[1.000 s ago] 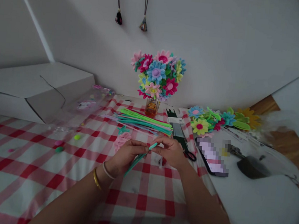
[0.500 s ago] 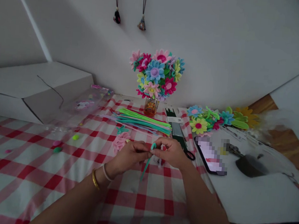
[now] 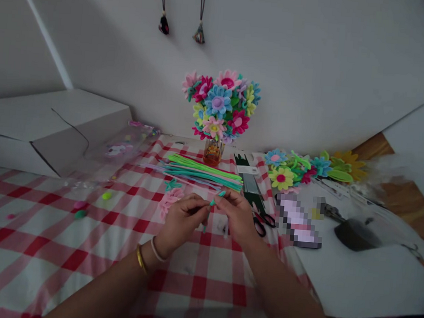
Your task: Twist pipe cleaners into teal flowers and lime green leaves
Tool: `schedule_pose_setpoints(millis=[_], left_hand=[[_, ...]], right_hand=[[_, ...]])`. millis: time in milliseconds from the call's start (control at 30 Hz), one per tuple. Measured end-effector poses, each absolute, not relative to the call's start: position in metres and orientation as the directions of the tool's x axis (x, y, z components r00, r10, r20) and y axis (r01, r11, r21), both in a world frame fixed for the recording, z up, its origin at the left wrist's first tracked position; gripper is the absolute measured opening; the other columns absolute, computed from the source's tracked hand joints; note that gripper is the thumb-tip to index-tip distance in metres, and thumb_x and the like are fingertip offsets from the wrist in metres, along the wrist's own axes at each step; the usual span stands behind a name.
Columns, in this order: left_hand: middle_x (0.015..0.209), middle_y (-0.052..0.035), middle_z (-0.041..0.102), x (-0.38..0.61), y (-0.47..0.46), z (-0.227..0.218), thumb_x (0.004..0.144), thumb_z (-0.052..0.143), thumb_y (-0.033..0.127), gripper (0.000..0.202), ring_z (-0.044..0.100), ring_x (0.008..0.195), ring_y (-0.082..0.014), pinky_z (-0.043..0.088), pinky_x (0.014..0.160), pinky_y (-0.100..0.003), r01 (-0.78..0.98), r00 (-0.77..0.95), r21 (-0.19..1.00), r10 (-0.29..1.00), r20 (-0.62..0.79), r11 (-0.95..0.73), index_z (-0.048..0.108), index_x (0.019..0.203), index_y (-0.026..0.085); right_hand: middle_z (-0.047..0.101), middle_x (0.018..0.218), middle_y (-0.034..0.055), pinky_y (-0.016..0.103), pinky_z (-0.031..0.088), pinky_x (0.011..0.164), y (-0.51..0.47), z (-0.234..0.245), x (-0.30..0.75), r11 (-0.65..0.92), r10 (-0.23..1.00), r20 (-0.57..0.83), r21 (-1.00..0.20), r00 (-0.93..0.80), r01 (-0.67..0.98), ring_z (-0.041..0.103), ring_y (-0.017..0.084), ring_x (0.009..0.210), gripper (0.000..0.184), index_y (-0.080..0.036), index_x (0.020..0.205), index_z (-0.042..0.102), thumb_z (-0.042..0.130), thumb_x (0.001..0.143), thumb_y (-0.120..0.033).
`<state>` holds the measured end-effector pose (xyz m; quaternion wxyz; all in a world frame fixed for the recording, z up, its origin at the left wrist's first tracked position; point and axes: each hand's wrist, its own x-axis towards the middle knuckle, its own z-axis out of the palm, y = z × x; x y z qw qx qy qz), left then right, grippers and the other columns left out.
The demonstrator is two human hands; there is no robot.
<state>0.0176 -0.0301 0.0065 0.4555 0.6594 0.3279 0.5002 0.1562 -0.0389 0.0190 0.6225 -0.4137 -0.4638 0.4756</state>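
A teal pipe cleaner (image 3: 218,197), folded over at its upper end, is pinched between both hands above the checked tablecloth. My left hand (image 3: 185,220) closes its thumb and fingers on it from the left, with the tail showing below. From the right, my right hand (image 3: 235,214) pinches the folded end. Just behind my left hand lie pink pipe cleaner petals (image 3: 171,201) and a small teal piece (image 3: 173,185). Scissors (image 3: 260,225) rest beside my right hand, partly covered by it. Farther back is a bundle of green, teal and lilac pipe cleaners (image 3: 203,170).
A vase (image 3: 213,151) of fuzzy flowers (image 3: 220,103) stands by the wall. More flowers (image 3: 282,177) lie at right, near a phone (image 3: 298,222) and a dark roll (image 3: 356,235). At left are a white box (image 3: 52,132), a plastic bag (image 3: 119,147) and pompoms (image 3: 107,196).
The teal pipe cleaner's folded end has tilted to the right, and its tail shows less below my left hand. My right hand has turned, uncovering more of the scissors.
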Motion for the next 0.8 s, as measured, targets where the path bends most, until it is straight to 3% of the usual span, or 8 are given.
schedule_pose_setpoints(millis=[233, 400, 467, 567, 700, 800], left_hand=[[0.055, 0.0032, 0.051, 0.019, -0.031, 0.014, 0.068, 0.062, 0.030, 0.021, 0.034, 0.044, -0.0045, 0.027, 0.041, -0.018, -0.039, 0.395, 0.995, 0.913, 0.098, -0.090, 0.067, 0.084, 0.016], [0.057, 0.0014, 0.055, 0.019, -0.031, 0.013, 0.067, 0.063, 0.028, 0.013, 0.042, 0.050, -0.0074, 0.033, 0.046, -0.019, -0.001, 0.357, 0.981, 0.916, 0.181, -0.193, 0.068, 0.072, 0.017], [0.055, 0.0015, 0.054, 0.020, -0.032, 0.011, 0.068, 0.062, 0.028, 0.013, 0.044, 0.048, -0.0074, 0.034, 0.046, -0.019, 0.009, 0.332, 0.979, 0.924, 0.190, -0.205, 0.068, 0.072, 0.017], [0.052, 0.0014, 0.055, 0.021, -0.032, 0.010, 0.069, 0.061, 0.029, 0.014, 0.047, 0.044, -0.0076, 0.034, 0.043, -0.020, -0.031, 0.359, 0.996, 0.929, 0.092, -0.087, 0.067, 0.072, 0.016], [0.052, -0.0001, 0.058, 0.018, -0.028, 0.014, 0.068, 0.062, 0.027, 0.014, 0.050, 0.043, -0.0085, 0.031, 0.041, -0.019, -0.213, 0.391, 0.971, 0.920, -0.017, 0.108, 0.062, 0.068, 0.013], [0.058, -0.0002, 0.060, 0.014, -0.024, 0.017, 0.066, 0.063, 0.026, 0.013, 0.053, 0.044, -0.0092, 0.030, 0.039, -0.019, -0.356, 0.385, 0.914, 0.922, -0.045, 0.193, 0.058, 0.068, 0.013]], right_hand=[[0.045, 0.054, -0.0024, 0.023, 0.034, 0.057, -0.041, 0.031, 0.174, 0.285, 0.945, 0.317, -0.917, 0.079, 0.278, 0.041, 0.010, 0.057, 0.027, -0.017, 0.054, 0.054, 0.055, 0.074, -0.036], [0.033, 0.048, -0.0039, 0.023, 0.028, 0.049, -0.045, 0.029, 0.167, 0.294, 0.920, 0.377, -0.842, 0.104, 0.453, 0.033, 0.009, 0.050, 0.036, -0.017, 0.046, 0.041, 0.049, 0.076, -0.036], [0.030, 0.047, -0.0044, 0.023, 0.027, 0.048, -0.044, 0.026, 0.165, 0.279, 0.906, 0.389, -0.844, 0.166, 0.458, 0.031, 0.009, 0.048, 0.038, -0.018, 0.045, 0.037, 0.049, 0.076, -0.037], [0.032, 0.047, -0.0044, 0.023, 0.027, 0.047, -0.043, 0.024, 0.165, 0.238, 0.926, 0.331, -0.885, 0.182, 0.401, 0.033, 0.009, 0.048, 0.039, -0.018, 0.047, 0.040, 0.048, 0.077, -0.041], [0.048, 0.057, -0.0015, 0.022, 0.033, 0.052, -0.041, 0.027, 0.170, 0.204, 0.974, 0.223, -0.931, 0.028, 0.301, 0.042, 0.009, 0.055, 0.034, -0.016, 0.062, 0.056, 0.046, 0.079, -0.044], [0.052, 0.064, -0.0008, 0.021, 0.035, 0.051, -0.041, 0.031, 0.172, 0.164, 0.979, 0.128, -0.956, -0.157, 0.241, 0.043, 0.008, 0.056, 0.026, -0.015, 0.073, 0.061, 0.053, 0.075, -0.040]])
